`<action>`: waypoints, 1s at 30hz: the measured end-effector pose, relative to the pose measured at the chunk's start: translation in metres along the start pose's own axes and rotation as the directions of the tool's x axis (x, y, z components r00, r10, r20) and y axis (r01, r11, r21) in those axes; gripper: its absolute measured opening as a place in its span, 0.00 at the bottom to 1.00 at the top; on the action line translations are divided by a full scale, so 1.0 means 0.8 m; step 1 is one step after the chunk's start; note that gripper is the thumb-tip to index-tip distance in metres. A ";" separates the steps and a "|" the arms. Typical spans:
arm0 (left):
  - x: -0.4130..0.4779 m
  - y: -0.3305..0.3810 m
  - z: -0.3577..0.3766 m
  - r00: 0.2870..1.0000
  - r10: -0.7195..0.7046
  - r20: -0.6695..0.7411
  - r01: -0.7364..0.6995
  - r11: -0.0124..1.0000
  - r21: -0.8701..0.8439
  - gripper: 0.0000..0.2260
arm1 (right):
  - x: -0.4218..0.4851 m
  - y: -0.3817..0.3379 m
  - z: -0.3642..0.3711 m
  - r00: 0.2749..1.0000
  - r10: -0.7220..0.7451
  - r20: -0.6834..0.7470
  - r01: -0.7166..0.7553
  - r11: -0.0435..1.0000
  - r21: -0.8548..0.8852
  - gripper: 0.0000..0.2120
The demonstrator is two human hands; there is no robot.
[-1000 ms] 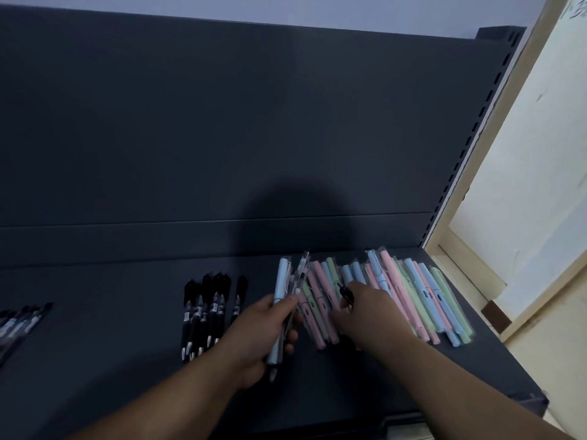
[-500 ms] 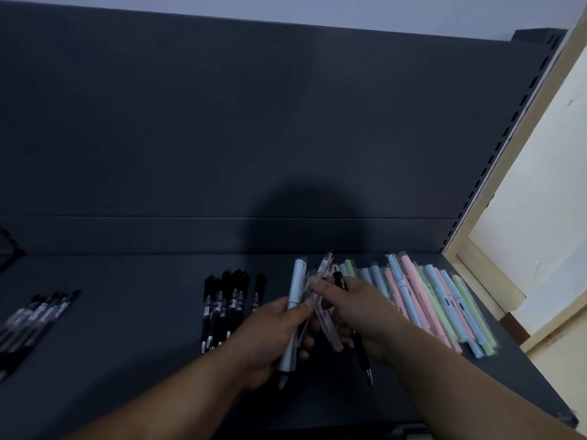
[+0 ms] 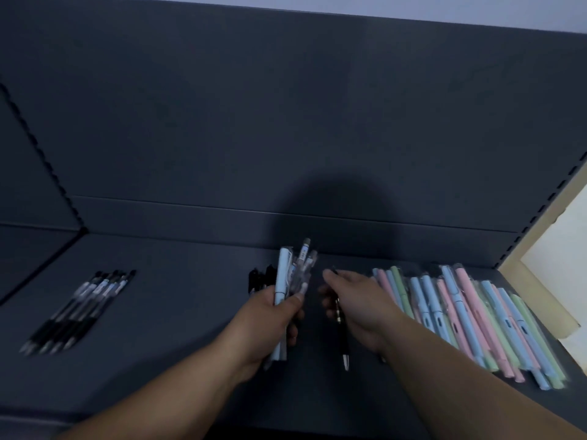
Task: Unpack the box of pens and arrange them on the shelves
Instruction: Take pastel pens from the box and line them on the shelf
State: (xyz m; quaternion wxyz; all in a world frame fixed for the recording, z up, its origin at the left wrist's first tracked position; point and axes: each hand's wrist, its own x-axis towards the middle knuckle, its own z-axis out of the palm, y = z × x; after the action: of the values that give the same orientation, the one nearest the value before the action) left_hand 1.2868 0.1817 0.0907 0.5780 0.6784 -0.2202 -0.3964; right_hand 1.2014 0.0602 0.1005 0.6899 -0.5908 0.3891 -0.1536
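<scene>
My left hand (image 3: 275, 315) grips a small bunch of pens (image 3: 293, 274), one pale blue and the others clear, standing up above the dark shelf (image 3: 178, 312). My right hand (image 3: 359, 303) holds one black pen (image 3: 341, 335) with its silver tip pointing toward me, just right of the bunch. A row of pastel pens (image 3: 470, 315) in blue, pink and green lies on the shelf to the right of that hand. Black pens (image 3: 262, 276) lie partly hidden behind my left hand.
Another group of clear-and-black pens (image 3: 79, 309) lies at the far left of the shelf. The dark back panel (image 3: 286, 122) rises behind. A perforated upright (image 3: 540, 211) and a pale wall (image 3: 559, 249) close the right side.
My right hand has lifted the black pen out of the pastel pile and pulled away from my left hand. The view has swung left, so the pens sit further right.
</scene>
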 end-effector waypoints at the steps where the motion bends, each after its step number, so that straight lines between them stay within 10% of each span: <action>1: 0.001 0.000 -0.005 0.999 0.004 -0.033 -0.005 1.000 -0.022 0.07 | 0.005 0.000 0.004 1.000 0.023 -0.002 -0.023 0.999 0.030 0.08; 6: 0.000 -0.001 -0.026 0.991 0.015 -0.133 -0.026 0.996 -0.086 0.07 | 0.029 0.014 0.016 0.995 0.075 -0.072 -0.073 0.996 0.042 0.07; 11: 0.004 -0.003 -0.041 0.988 0.023 -0.151 -0.038 0.995 -0.094 0.07 | 0.046 0.029 0.015 0.979 -0.029 -0.201 -0.042 0.939 -0.342 0.10; 30: 0.023 -0.009 -0.069 0.997 0.006 -0.078 -0.010 0.999 -0.049 0.07 | 0.052 0.050 0.032 0.991 -0.068 -0.117 0.003 0.878 -0.478 0.10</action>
State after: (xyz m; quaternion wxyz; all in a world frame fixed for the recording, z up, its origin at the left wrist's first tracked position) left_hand 1.3397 0.2033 0.0793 0.6043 0.6780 -0.1902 -0.3728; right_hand 1.2369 0.0606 0.0480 0.4934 -0.7381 0.4483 -0.1041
